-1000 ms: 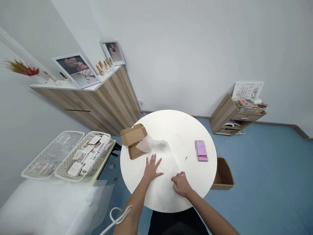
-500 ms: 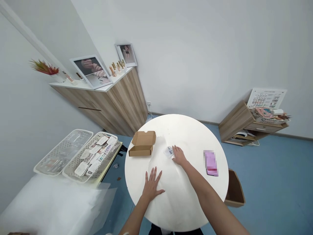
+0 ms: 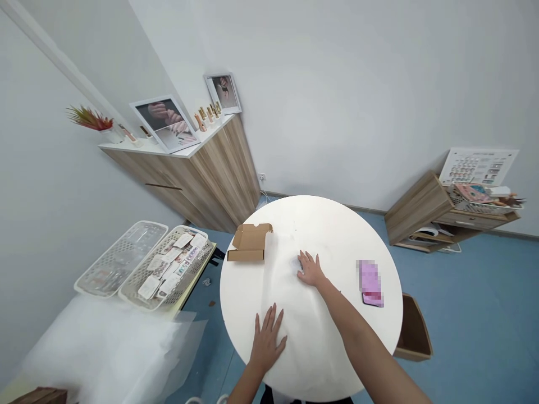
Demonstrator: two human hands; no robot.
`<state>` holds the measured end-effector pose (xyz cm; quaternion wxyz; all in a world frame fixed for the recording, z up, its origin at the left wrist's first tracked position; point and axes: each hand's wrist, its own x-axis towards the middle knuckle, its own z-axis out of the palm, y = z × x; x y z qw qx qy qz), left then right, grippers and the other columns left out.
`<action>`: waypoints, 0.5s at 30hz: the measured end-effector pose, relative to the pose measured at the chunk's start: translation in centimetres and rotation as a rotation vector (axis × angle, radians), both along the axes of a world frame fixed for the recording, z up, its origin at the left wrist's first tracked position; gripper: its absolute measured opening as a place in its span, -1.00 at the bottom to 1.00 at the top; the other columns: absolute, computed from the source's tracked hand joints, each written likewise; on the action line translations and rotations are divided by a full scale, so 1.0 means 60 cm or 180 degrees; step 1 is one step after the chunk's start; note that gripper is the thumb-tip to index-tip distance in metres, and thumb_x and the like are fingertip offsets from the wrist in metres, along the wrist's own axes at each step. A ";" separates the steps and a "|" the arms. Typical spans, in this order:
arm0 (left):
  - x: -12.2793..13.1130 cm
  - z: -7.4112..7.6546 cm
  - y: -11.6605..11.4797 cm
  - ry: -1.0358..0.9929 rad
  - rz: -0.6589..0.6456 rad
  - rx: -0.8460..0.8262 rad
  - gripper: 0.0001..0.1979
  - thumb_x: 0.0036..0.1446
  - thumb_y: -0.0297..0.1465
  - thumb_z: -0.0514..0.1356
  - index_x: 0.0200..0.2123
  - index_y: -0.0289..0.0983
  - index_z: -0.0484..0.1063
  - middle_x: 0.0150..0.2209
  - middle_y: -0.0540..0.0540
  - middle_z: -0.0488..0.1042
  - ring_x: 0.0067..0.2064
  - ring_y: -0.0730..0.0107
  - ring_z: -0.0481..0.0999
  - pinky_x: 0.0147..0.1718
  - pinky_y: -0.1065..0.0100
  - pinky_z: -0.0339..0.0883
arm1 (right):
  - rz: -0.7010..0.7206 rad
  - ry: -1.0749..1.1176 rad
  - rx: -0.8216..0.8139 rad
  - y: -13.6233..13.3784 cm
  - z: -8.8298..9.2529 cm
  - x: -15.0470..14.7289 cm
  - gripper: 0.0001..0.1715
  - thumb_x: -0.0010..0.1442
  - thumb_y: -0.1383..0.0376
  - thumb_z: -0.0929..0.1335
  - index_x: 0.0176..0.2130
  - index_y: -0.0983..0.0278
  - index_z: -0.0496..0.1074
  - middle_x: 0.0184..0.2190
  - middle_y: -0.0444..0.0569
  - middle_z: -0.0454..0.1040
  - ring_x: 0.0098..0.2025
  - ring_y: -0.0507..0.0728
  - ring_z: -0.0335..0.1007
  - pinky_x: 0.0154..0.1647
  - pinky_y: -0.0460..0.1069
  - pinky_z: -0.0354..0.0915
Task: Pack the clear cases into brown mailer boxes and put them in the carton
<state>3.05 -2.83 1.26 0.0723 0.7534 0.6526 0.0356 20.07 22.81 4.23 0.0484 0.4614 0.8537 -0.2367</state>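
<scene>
My left hand (image 3: 268, 339) lies flat with fingers spread on a thin white sheet (image 3: 290, 303) that covers the round white table (image 3: 337, 235). My right hand (image 3: 310, 269) reaches to the table's middle, fingers stretched over a small packet (image 3: 295, 264) that shows only faintly under the sheet. An open brown cardboard box (image 3: 249, 242) sits at the table's left edge, apart from both hands. A pink blurred item (image 3: 370, 282) lies on the right side of the table.
Two perforated plastic trays (image 3: 147, 264), one holding several small packets, stand on a low surface to the left, with white foam sheets (image 3: 96, 348) in front. A wooden cabinet (image 3: 197, 168) is behind, a small shelf unit (image 3: 438, 213) right, a brown bin (image 3: 412, 331) beside the table.
My right hand reached from the near edge to the table's middle, onto the small packet. The cardboard box now lies flat with its lid open. My left hand stayed flat on the sheet.
</scene>
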 end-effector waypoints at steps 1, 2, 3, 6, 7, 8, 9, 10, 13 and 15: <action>-0.006 0.003 0.002 0.0019 -0.0037 -0.0006 -0.27 0.24 -0.22 0.00 0.39 -0.10 -0.26 0.40 -0.17 -0.11 0.37 -0.01 0.01 0.29 -0.16 -0.31 | 0.0028 -0.0016 0.0000 -0.001 0.000 0.007 -0.18 0.16 0.19 0.22 0.35 0.27 -0.02 0.41 0.08 -0.16 0.42 0.30 -0.37 0.30 0.43 -0.49; -0.013 0.007 0.003 0.0040 -0.0063 -0.0001 -0.28 0.24 -0.22 0.00 0.39 -0.10 -0.26 0.40 -0.16 -0.11 0.37 -0.01 0.00 0.29 -0.17 -0.35 | 0.0064 -0.0038 0.0003 -0.001 -0.001 0.014 -0.15 0.14 0.21 0.23 0.35 0.28 -0.04 0.41 0.08 -0.16 0.42 0.30 -0.39 0.30 0.43 -0.52; -0.019 0.009 0.004 0.0064 -0.0087 0.0012 -0.28 0.24 -0.23 0.00 0.39 -0.10 -0.26 0.40 -0.16 -0.11 0.37 -0.01 -0.01 0.28 -0.18 -0.38 | 0.0107 -0.0064 0.0012 -0.002 -0.003 0.020 -0.12 0.12 0.21 0.24 0.36 0.29 -0.06 0.41 0.09 -0.17 0.42 0.31 -0.42 0.29 0.43 -0.54; -0.037 0.015 0.006 0.0116 -0.0199 0.0059 -0.29 0.24 -0.27 -0.02 0.39 -0.11 -0.26 0.40 -0.16 -0.12 0.38 -0.02 -0.04 0.27 -0.22 -0.44 | 0.0206 -0.0126 0.0060 -0.005 -0.011 0.030 -0.03 0.10 0.16 0.26 0.38 0.30 -0.16 0.42 0.09 -0.19 0.43 0.33 -0.47 0.30 0.40 -0.55; -0.042 0.017 0.007 0.0120 -0.0253 0.0067 -0.29 0.24 -0.27 -0.03 0.39 -0.12 -0.26 0.40 -0.16 -0.13 0.38 -0.02 -0.05 0.26 -0.22 -0.44 | 0.0204 -0.0125 0.0083 -0.006 -0.014 0.031 -0.02 0.11 0.15 0.26 0.39 0.30 -0.20 0.41 0.09 -0.18 0.43 0.33 -0.46 0.31 0.38 -0.52; -0.045 0.017 0.009 0.0118 -0.0301 0.0069 -0.29 0.24 -0.25 -0.03 0.39 -0.12 -0.26 0.41 -0.16 -0.14 0.38 -0.03 -0.06 0.26 -0.22 -0.43 | 0.0185 -0.0104 0.0118 -0.008 -0.018 0.031 -0.02 0.13 0.16 0.26 0.39 0.30 -0.22 0.41 0.10 -0.14 0.42 0.32 -0.42 0.33 0.37 -0.49; -0.047 0.017 0.012 0.0112 -0.0350 0.0065 -0.29 0.25 -0.21 -0.02 0.39 -0.12 -0.26 0.41 -0.17 -0.15 0.38 -0.04 -0.08 0.26 -0.21 -0.41 | 0.0150 -0.0068 0.0168 -0.009 -0.021 0.031 -0.04 0.14 0.18 0.25 0.39 0.30 -0.22 0.39 0.10 -0.08 0.42 0.30 -0.36 0.33 0.35 -0.46; -0.049 0.016 0.015 0.0104 -0.0383 0.0061 -0.27 0.24 -0.16 -0.02 0.39 -0.13 -0.26 0.41 -0.17 -0.15 0.38 -0.06 -0.09 0.26 -0.21 -0.39 | 0.0098 -0.0022 0.0232 -0.011 -0.024 0.031 -0.08 0.16 0.20 0.24 0.38 0.29 -0.19 0.37 0.11 -0.01 0.41 0.29 -0.29 0.34 0.33 -0.44; -0.047 0.010 0.033 0.0091 -0.0416 0.0054 -0.21 0.21 -0.02 -0.01 0.39 -0.15 -0.25 0.41 -0.21 -0.17 0.38 -0.10 -0.12 0.25 -0.24 -0.38 | -0.0163 0.0073 0.0417 -0.016 -0.031 0.039 -0.18 0.18 0.25 0.23 0.36 0.29 -0.08 0.30 0.14 0.15 0.37 0.28 -0.14 0.35 0.31 -0.42; -0.044 0.004 0.046 0.0089 -0.0394 0.0068 -0.18 0.19 0.02 0.00 0.39 -0.15 -0.25 0.41 -0.22 -0.16 0.38 -0.11 -0.12 0.24 -0.25 -0.39 | -0.0358 0.0038 0.0435 -0.018 -0.033 0.047 -0.17 0.17 0.22 0.24 0.35 0.32 -0.06 0.30 0.17 0.14 0.37 0.31 -0.16 0.35 0.33 -0.44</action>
